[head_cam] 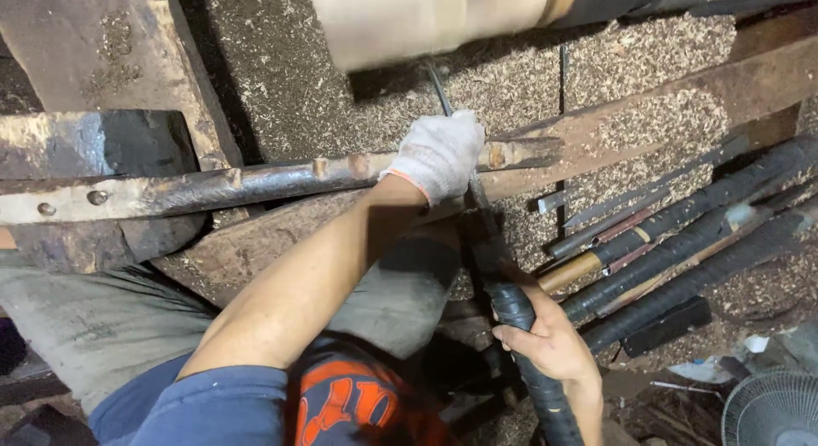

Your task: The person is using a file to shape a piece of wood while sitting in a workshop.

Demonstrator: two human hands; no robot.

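My left hand (440, 152), in a white work glove, presses down on the metal shaft of a long turning chisel (504, 293) where it crosses a rusty iron tool rest bar (256, 180). My bare right hand (545, 339) grips the chisel's handle, which is wrapped in black tape. The chisel's thin blade tip (438, 88) reaches up to a pale wooden cylinder (426, 20) that looks blurred, as if spinning, at the top of the view.
Several more long chisels with black-wrapped handles (682, 241) lie to the right on a sawdust-covered surface. A wooden beam (648, 105) runs diagonally behind them. A small fan (771, 408) sits at the bottom right. My knees in grey trousers (102, 318) are below.
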